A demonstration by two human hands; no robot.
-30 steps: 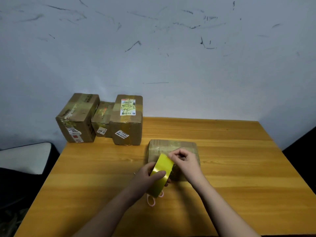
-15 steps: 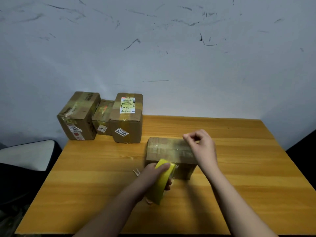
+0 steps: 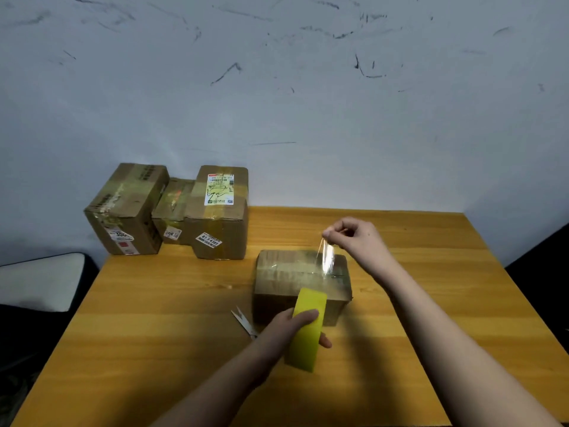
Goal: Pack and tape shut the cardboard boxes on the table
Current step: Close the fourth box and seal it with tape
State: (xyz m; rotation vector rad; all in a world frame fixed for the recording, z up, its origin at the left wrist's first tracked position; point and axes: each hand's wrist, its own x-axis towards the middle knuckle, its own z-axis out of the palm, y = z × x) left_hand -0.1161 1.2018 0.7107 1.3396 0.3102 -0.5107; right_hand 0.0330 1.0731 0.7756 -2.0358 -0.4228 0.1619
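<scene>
A low cardboard box (image 3: 286, 274) lies in the middle of the wooden table (image 3: 172, 303), its top shiny with tape. My left hand (image 3: 289, 329) grips a yellow roll of tape (image 3: 306, 329) upright at the box's near side. My right hand (image 3: 354, 237) is raised over the box's far right corner and pinches the end of a clear strip of tape (image 3: 327, 261), which stretches from the roll up across the box top.
Three taped cardboard boxes (image 3: 215, 214) with labels stand at the table's back left corner against the wall. Scissors (image 3: 244, 322) lie on the table just left of the low box. A dark chair with a white cushion (image 3: 37, 285) stands left of the table.
My right hand has moved from the roll up and away over the box, drawing out a strip of tape. My left hand has kept the roll at the box's near side.
</scene>
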